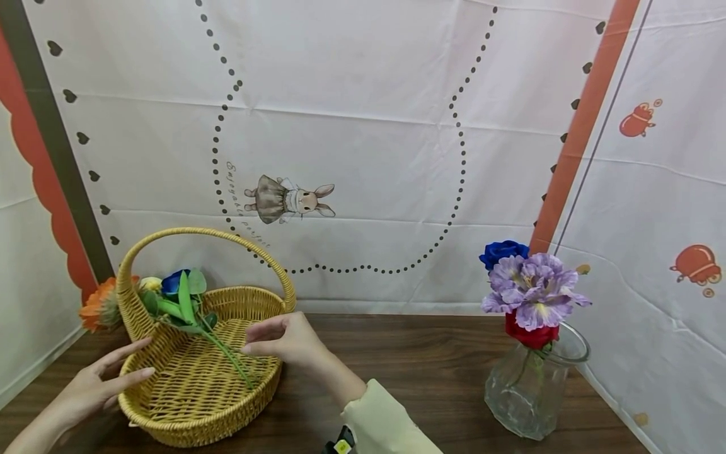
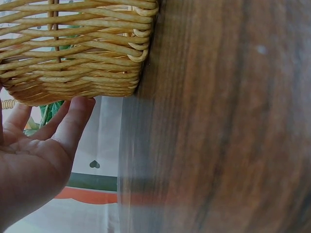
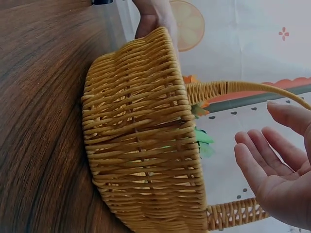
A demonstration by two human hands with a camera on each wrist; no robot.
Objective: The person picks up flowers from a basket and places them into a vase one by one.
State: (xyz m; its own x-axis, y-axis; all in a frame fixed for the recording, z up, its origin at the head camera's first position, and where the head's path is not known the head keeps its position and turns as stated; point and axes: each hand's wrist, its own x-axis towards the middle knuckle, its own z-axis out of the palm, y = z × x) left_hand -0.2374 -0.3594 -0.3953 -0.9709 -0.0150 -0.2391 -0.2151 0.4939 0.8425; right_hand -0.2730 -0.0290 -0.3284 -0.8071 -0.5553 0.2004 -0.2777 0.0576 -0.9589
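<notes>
A yellow wicker basket [image 1: 198,403] with a tall arched handle stands at the left. Artificial flowers lean over its left back side: an orange one [image 1: 101,305] sticks out past the handle, with a yellow flower [image 1: 150,284] and a blue flower [image 1: 174,281] beside it. Their green stems [image 1: 229,359] slant down into the basket. My left hand [image 1: 93,388] is at the basket's left rim, fingers extended, fingertips right at the weave. Over the basket's right side hovers my right hand [image 1: 289,340], its fingers loosely bent near the stems; the right wrist view shows nothing in that palm [image 3: 282,179].
A clear glass vase [image 1: 524,391] stands at the right of the brown wooden table [image 1: 397,378]. It bears a purple flower [image 1: 533,287], a blue rose [image 1: 503,253] and a red flower [image 1: 530,331]. A printed white cloth [image 1: 351,151] hangs behind.
</notes>
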